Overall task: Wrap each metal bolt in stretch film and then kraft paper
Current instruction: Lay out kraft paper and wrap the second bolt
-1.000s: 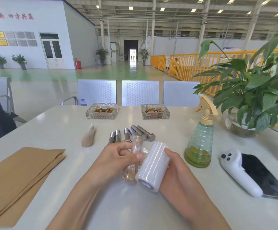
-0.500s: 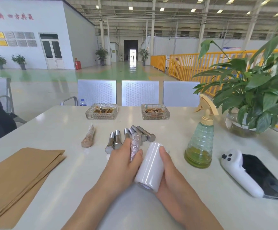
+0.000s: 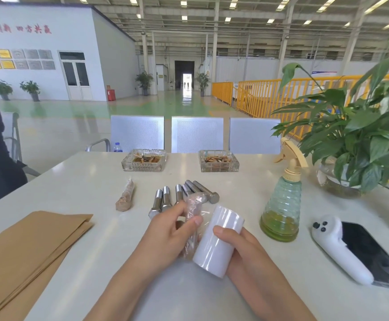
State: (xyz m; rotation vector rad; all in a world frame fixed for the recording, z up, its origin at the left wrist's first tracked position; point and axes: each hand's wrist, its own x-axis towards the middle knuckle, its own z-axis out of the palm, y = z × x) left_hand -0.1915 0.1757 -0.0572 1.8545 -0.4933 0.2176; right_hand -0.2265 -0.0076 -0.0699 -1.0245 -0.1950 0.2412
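You sit at a pale table (image 3: pixel 77 195) that fills the lower frame. On its left edge lies a stack of kraft paper (image 3: pixel 26 246), flat, well apart from your hands. At the far right stands a plant (image 3: pixel 360 135) in a glass bowl, and in front of it a dark phone (image 3: pixel 372 253) lies flat with a white controller (image 3: pixel 337 246) resting along its left side. A green spray bottle (image 3: pixel 281 209) stands upright between the plant and your hands. Two glass ashtrays (image 3: pixel 144 160) sit side by side near the far edge.

Your right hand (image 3: pixel 242 246) grips the film roll (image 3: pixel 216 242), thumb curled over its side, the roll tilted with its far end raised. Your left hand (image 3: pixel 165 235) holds the bolt (image 3: pixel 194 212) you are wrapping: fingers and thumb curl round its shaft, which already shows crinkled clear film. The bolt stands nearly upright, just beside the roll on its left, and a short web of film joins the two. Both sit above the table's middle, close to you.

Just behind your left hand lies a row of bare bolts (image 3: pixel 179 195), heads toward you on the left and fanned rightward on the right. Left of that row, apart from it, lies one wrapped bolt (image 3: pixel 125 198), brownish through its film.
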